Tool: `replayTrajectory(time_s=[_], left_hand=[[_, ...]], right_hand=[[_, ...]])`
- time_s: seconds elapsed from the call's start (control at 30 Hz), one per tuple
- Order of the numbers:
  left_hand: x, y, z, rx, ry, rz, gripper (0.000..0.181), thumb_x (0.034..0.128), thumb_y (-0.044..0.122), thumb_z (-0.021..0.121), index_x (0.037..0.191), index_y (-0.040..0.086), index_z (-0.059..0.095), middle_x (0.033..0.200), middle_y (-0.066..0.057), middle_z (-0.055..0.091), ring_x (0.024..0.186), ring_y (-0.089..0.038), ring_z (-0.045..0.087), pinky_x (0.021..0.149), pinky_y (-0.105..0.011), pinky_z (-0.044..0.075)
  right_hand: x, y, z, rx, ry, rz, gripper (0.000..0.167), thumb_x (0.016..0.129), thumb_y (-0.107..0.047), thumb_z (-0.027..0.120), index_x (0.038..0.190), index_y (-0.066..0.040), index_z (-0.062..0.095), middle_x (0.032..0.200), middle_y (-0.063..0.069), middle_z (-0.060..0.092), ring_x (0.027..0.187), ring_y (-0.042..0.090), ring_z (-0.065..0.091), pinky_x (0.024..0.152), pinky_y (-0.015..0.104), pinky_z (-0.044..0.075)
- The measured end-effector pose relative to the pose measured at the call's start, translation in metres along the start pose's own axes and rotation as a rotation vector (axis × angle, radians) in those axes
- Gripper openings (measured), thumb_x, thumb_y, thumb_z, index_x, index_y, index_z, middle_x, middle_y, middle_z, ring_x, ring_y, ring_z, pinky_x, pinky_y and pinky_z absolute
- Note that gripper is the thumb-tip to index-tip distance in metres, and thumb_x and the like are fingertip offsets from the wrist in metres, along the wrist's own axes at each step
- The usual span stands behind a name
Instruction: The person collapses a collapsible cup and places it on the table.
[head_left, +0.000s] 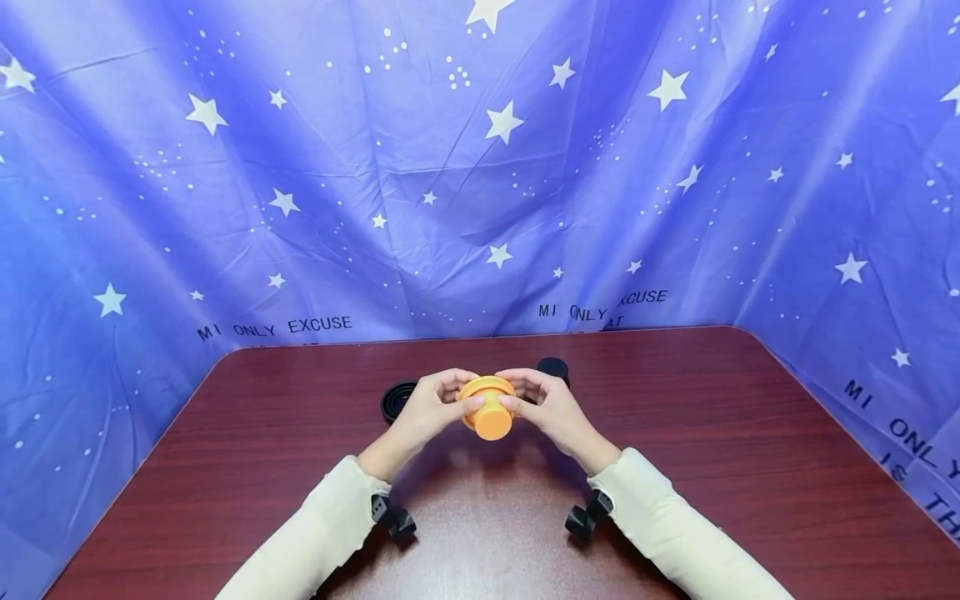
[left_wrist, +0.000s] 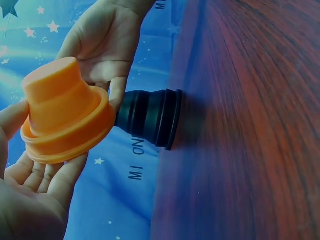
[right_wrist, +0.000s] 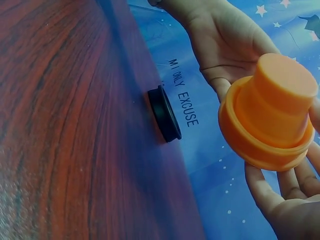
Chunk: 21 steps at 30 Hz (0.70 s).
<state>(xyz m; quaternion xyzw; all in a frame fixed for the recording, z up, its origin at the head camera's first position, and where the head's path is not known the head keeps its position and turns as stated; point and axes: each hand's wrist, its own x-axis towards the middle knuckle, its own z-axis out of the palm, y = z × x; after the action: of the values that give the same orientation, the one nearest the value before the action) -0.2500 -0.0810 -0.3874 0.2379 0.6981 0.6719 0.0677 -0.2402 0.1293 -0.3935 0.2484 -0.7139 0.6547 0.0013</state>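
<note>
An orange collapsible cup [head_left: 492, 421] is held above the table between both hands, its narrow base tilted toward the head camera. My left hand [head_left: 426, 410] grips its left side, and my right hand [head_left: 558, 412] grips the right. In the left wrist view, the cup's stepped body [left_wrist: 60, 100] rises out of its wide rim, with fingers beneath that rim. Its narrow part stands out from the rim in the right wrist view too, where a thumb touches the side of the cup [right_wrist: 280, 100].
Behind my right hand, a black stepped collapsible cup [left_wrist: 150, 117] stands extended, wide end on the table [head_left: 300, 500]. A flattened black ring-shaped piece [right_wrist: 165, 114] lies behind my left hand. A blue star-printed curtain [head_left: 450, 167] hangs around the table's far edge.
</note>
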Motion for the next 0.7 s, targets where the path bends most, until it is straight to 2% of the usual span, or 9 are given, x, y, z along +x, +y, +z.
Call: replayTrajectory(time_s=[0.13,0.2,0.37,0.57,0.7], left_hand=[[-0.0011,0.0020,0.0010,0.012,-0.035,0.007,0.030,0.0850,0.010,0.070,0.111,-0.004,0.063,0.088,-0.004,0.068,0.070,-0.014,0.062,0.063,-0.047,0.055],[-0.0017,0.0028,0.0018,0.016,-0.043,0.013,0.030,0.0845,0.010,0.070,0.111,-0.004,0.064,0.087,-0.004,0.068,0.069,-0.015,0.062,0.063,-0.049,0.054],[-0.0022,0.0039,0.0022,0.026,-0.029,0.028,0.030,0.0825,0.010,0.072,0.107,-0.004,0.065,0.084,-0.002,0.068,0.065,-0.016,0.061,0.060,-0.044,0.055],[-0.0027,0.0041,0.0021,0.065,0.005,0.053,0.027,0.0808,0.008,0.073,0.103,-0.004,0.066,0.083,-0.001,0.067,0.064,-0.018,0.059,0.060,-0.051,0.054],[-0.0024,0.0032,0.0037,0.094,0.032,0.064,0.024,0.0808,0.004,0.073,0.103,-0.004,0.066,0.085,-0.005,0.068,0.065,-0.016,0.060,0.057,-0.041,0.055]], right_hand=[[-0.0006,-0.0017,-0.0002,-0.042,-0.017,-0.009,0.035,0.085,-0.006,0.069,0.118,0.000,0.061,0.100,0.011,0.065,0.084,0.016,0.059,0.066,0.041,0.055],[-0.0009,-0.0022,-0.0002,-0.050,-0.022,-0.009,0.034,0.084,-0.006,0.070,0.117,-0.001,0.062,0.100,0.009,0.066,0.084,0.016,0.059,0.066,0.042,0.055],[-0.0009,-0.0032,0.0004,-0.071,-0.017,-0.033,0.033,0.083,-0.006,0.071,0.115,-0.001,0.064,0.100,0.011,0.067,0.085,0.016,0.059,0.068,0.029,0.052],[-0.0018,-0.0041,0.0012,-0.116,0.010,-0.042,0.032,0.082,-0.005,0.072,0.114,-0.004,0.065,0.099,0.012,0.067,0.086,0.019,0.058,0.068,0.025,0.050],[-0.0026,-0.0083,0.0042,-0.162,0.039,-0.054,0.031,0.082,-0.003,0.071,0.113,-0.002,0.066,0.094,0.011,0.067,0.084,0.015,0.056,0.070,0.025,0.048]])
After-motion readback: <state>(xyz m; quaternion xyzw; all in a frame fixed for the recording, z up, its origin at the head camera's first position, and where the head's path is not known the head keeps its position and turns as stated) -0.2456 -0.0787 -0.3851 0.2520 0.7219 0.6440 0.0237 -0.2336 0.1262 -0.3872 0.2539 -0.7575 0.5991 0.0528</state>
